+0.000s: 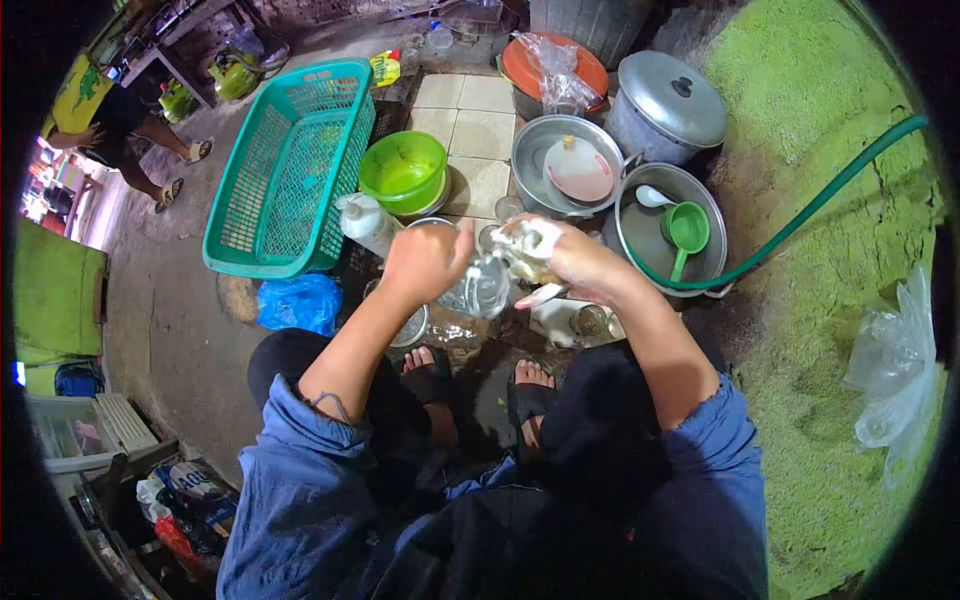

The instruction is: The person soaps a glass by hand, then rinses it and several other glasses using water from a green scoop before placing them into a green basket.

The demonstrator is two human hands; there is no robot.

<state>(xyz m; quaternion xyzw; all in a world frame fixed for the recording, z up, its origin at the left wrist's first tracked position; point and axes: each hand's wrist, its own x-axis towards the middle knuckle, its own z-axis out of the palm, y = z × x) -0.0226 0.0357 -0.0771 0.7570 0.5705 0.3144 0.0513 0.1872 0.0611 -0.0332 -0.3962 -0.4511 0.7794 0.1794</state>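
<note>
Left hand [425,262] grip clamped on clear drinking glass [482,288], held above wet floor between squatting feet. Right hand [565,258] grip closed round soapy white sponge [527,248] at rim. Risk: suds slicken glass, slips, likely shatters near bare toes [530,375].

No legible text anywhere in this view. The yellow packet [385,68] on the ground by the teal basket [290,165] carries red and green print, too small and blurred to read. The packaging [195,485] at lower left has dark lettering on white, a few rounded characters, not decipherable. The yellow shirt [80,95] on the person at upper left bears a green graphic, no readable words. No numbers or signs are visible.
</note>
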